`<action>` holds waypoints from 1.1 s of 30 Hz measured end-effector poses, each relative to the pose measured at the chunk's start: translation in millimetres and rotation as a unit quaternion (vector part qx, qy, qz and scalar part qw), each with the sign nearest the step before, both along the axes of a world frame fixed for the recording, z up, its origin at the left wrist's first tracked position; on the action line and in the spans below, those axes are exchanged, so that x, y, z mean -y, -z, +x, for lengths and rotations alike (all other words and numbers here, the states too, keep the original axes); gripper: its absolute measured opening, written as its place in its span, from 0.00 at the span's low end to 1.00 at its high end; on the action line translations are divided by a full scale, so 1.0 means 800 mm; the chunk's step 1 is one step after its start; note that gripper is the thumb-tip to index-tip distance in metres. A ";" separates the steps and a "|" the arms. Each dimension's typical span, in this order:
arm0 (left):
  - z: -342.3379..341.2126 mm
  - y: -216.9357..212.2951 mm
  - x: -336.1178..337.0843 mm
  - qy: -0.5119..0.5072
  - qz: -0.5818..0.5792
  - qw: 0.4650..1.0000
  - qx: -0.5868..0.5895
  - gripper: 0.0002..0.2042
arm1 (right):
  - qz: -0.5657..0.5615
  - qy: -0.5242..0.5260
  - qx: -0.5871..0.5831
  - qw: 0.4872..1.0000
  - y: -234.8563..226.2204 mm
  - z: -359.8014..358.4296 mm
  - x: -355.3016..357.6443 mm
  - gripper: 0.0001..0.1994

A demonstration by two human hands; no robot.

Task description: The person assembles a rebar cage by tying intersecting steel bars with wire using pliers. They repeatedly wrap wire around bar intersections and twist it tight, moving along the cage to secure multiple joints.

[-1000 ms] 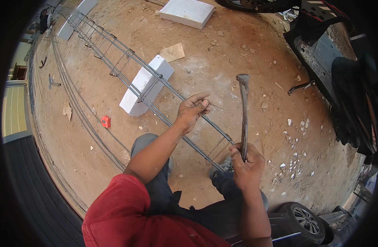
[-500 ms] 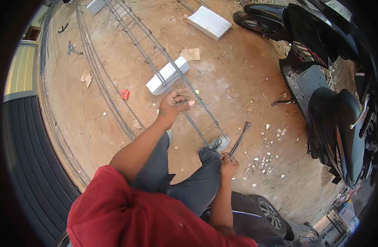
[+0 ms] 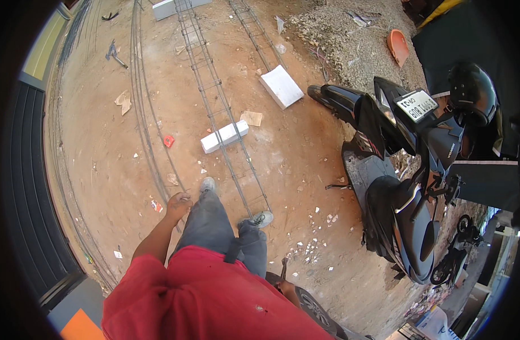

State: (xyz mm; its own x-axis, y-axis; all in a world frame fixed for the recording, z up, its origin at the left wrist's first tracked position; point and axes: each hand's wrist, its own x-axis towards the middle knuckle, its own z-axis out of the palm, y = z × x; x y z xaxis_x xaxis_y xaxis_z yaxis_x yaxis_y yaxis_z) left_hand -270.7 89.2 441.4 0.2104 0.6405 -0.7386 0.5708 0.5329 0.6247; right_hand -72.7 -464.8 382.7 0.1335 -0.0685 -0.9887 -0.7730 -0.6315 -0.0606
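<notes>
My left hand hangs beside my left leg, off the rebar cage, its fingers curled; whatever may be inside them is hidden. Low by my right hip, my right hand is wrapped round a pair of dark metal pincers, whose head points away from me. A long, ladder-like rebar cage stretches from my right shoe toward the far side. It rests across a white block. Neither hand touches the cage.
A second rebar cage ends at another white block. Long loose bars run along the left, near a red tape measure. A scooter stands on the right, and a car wheel is behind my right hand.
My left hand has drawn back from the cage to beside my left leg. The right hand, still holding the pincers, has come down nearer my body. I stand more upright, farther from the cage.
</notes>
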 end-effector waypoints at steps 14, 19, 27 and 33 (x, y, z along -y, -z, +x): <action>-0.124 0.059 -0.262 -0.257 0.043 0.962 -0.079 0.11 | -0.063 -0.705 0.287 0.645 -0.138 0.071 -0.125 0.08; 0.152 -0.122 -0.373 -0.062 0.087 0.915 0.388 0.41 | 0.038 -0.556 0.350 0.753 -0.164 0.090 -0.243 0.09; 0.247 -0.177 -0.351 0.053 0.011 0.959 0.277 0.22 | 0.075 -0.486 0.349 0.798 -0.192 0.125 -0.424 0.10; 0.219 -0.064 -0.323 -0.079 -0.087 0.989 0.088 0.17 | 0.039 -0.321 0.309 0.894 -0.158 0.269 -0.541 0.11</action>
State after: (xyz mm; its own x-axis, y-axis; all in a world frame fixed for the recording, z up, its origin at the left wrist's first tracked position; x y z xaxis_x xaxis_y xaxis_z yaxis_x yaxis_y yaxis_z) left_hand -95.5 347.4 492.5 0.2530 0.5431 -0.8007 0.3613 0.7147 0.5989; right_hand 142.1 -31.6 509.4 0.6436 0.2838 -0.7108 -0.0558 -0.9088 -0.4134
